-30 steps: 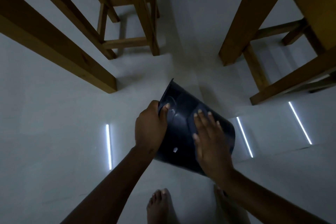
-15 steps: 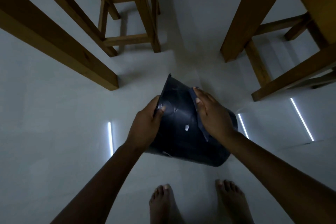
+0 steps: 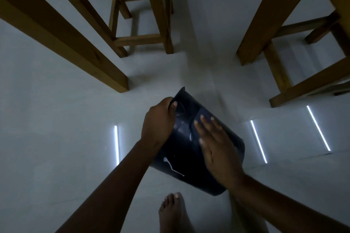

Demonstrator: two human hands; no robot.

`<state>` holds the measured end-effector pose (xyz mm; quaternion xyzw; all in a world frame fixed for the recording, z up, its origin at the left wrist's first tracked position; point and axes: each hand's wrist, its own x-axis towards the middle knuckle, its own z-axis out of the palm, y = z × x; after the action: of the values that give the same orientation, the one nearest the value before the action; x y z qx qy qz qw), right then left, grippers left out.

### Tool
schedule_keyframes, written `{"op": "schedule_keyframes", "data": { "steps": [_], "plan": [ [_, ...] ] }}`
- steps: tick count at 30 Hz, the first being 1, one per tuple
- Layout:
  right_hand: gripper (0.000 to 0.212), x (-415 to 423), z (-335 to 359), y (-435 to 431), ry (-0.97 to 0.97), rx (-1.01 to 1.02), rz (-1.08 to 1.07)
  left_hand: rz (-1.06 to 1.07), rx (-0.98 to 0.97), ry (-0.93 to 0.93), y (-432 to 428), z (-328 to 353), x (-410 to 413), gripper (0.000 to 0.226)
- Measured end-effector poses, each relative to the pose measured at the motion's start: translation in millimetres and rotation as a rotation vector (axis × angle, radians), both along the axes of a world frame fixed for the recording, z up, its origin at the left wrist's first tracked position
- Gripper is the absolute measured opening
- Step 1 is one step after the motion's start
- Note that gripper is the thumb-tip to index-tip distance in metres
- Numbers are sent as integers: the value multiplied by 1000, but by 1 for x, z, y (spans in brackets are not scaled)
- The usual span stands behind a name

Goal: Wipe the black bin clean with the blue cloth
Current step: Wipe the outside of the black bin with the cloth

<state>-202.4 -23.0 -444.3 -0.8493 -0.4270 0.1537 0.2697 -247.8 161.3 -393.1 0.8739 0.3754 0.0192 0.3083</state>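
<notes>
The black bin point(image 3: 187, 149) is held tilted above the pale floor point(image 3: 56, 138) — left hand point(image 3: 158, 122) pinching its rim, right hand point(image 3: 217, 149) spread flat on its side. Wooden furniture legs point(image 3: 75, 39) stand far left and right; a bare foot point(image 3: 173, 212) is near, below the bin.

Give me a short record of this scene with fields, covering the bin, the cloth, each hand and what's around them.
bin: black bin, tilted, held above the floor
cloth: blue cloth, mostly hidden under the right hand, flat on the bin's side
left hand: left hand grips the bin's rim, thumb over the edge
right hand: right hand spread flat, pressing the cloth on the bin wall
marks: pale streak low on the bin's side
floor: pale floor with bright light reflections
surroundings: wooden furniture legs beyond; bare foot below
light: dim
</notes>
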Motion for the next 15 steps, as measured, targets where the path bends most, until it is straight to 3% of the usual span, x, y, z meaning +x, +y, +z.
{"op": "schedule_keyframes", "data": {
  "steps": [3,7,9,12,15],
  "plan": [
    [46,-1,-5,4,-3,39,139,25,33,2,0,-6,2,29],
    [45,37,-8,26,263,94,-123,-2,64,4,-4,-5,9,31],
    [48,23,-6,12,198,21,-150,-31,73,-8,-6,-2,11,31],
    [48,-13,1,-7,-37,-41,38,7,49,6,-4,-3,11,31],
    [47,0,-4,7,-19,15,96,57,-11,39,-1,-2,15,28]
  ]
}}
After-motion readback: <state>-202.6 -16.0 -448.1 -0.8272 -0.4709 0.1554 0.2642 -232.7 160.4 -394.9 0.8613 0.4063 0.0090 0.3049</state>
